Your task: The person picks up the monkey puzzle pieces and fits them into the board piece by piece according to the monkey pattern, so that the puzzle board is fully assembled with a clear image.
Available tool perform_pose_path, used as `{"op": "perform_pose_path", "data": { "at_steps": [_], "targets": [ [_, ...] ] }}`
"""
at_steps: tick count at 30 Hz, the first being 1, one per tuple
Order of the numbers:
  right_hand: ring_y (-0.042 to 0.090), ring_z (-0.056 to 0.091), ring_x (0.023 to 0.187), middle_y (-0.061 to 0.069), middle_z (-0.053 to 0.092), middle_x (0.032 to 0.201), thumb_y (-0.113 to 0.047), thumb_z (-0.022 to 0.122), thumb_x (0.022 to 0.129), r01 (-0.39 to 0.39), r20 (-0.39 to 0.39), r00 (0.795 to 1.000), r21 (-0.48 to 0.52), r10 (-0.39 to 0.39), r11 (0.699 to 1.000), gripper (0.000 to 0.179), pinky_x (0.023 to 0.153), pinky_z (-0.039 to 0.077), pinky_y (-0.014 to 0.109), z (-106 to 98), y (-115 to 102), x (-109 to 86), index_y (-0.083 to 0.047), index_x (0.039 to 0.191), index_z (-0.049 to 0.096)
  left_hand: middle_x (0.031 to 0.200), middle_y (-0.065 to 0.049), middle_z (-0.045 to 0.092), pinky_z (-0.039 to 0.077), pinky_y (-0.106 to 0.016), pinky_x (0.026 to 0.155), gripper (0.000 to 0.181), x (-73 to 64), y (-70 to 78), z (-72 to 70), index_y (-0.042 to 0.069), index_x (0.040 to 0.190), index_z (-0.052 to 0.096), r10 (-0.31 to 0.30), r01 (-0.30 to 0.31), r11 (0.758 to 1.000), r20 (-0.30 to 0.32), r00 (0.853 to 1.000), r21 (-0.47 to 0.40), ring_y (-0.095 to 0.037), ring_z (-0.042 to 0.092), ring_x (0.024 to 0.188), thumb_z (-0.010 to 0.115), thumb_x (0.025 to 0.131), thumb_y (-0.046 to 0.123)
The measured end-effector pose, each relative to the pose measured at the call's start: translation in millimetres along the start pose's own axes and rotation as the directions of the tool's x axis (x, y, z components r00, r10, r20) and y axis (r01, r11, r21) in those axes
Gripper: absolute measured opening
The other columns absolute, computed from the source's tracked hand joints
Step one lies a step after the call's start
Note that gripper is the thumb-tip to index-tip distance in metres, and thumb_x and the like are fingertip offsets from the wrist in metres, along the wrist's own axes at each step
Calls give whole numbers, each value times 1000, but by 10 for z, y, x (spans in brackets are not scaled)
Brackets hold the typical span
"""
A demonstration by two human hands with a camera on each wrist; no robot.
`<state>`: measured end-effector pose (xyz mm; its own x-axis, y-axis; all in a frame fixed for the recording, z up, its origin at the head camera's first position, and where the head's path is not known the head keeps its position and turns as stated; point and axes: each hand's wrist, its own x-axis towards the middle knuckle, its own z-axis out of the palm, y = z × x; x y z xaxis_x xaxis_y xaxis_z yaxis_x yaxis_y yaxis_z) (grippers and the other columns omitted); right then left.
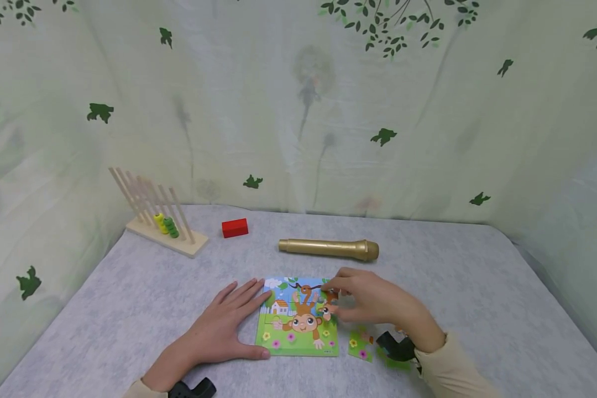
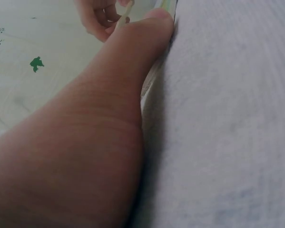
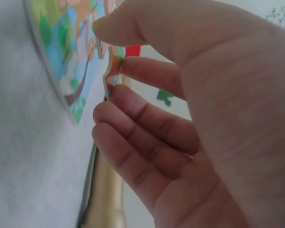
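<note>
Pale green backdrop (image 1: pixel 229 110) with leaves printed on it, grey cloth-covered table (image 1: pixel 104 309) in front. Going left to right: a wooden peg stand (image 1: pixel 194 246) has yellow rings (image 1: pixel 161 223) and green rings (image 1: pixel 171 227) on its pegs, then a red block (image 1: pixel 235 228). Left hand (image 1: pixel 224 326) is down flat-ish, fingers and thumb spread, touching the left edge of a monkey puzzle (image 1: pixel 305 348). Gold microphone (image 1: pixel 323 248) lies behind that. Right hand's (image 1: pixel 375 298) got a puzzle piece (image 1: pixel 326 310) pinched, thumb against fingers, tilted up at the puzzle's right side, with loose pieces (image 1: pixel 360 345) just below on the cloth.
</note>
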<state>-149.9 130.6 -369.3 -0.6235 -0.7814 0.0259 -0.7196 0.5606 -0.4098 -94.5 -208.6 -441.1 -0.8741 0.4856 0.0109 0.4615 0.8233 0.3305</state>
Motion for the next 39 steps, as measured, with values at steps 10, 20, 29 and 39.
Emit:
{"op": "perform_pose_path", "data": {
  "at_steps": [10, 20, 29, 39],
  "targets": [
    [12, 62, 89, -3, 67, 108, -24, 74, 92, 33, 24, 999, -39, -32, 999, 37, 75, 52, 21, 87, -106, 200, -17, 129, 73, 171, 0, 27, 14, -59, 127, 115, 15, -3, 3, 26, 161, 38, -14, 14, 1000, 17, 1000, -5, -26, 21, 159, 56, 71, 95],
    [9, 62, 89, -3, 66, 109, -23, 73, 92, 50, 63, 997, -20, -49, 999, 35, 75, 52, 19, 206, -142, 325, -17, 127, 73, 171, 1, 27, 14, -58, 127, 114, 8, -21, 2, 26, 161, 38, -4, 4, 1000, 10, 1000, -3, -25, 21, 159, 55, 72, 94],
    [5, 60, 90, -4, 66, 109, -23, 74, 91, 68, 82, 994, -13, -67, 998, 33, 81, 53, 19, 319, -158, 403, -17, 123, 75, 171, 1, 26, 14, -58, 127, 112, -4, -21, 5, 25, 161, 37, 7, -7, 1000, 3, 1000, -22, -25, 21, 159, 57, 74, 92],
    [4, 59, 88, -4, 66, 110, -24, 74, 91, 61, 79, 995, -12, -60, 998, 31, 81, 53, 19, 358, -169, 432, -17, 121, 76, 171, 1, 27, 14, -57, 127, 112, -4, -26, 11, 26, 161, 37, 13, -13, 1000, -3, 1000, -20, -25, 21, 159, 57, 74, 93]
  ]
}}
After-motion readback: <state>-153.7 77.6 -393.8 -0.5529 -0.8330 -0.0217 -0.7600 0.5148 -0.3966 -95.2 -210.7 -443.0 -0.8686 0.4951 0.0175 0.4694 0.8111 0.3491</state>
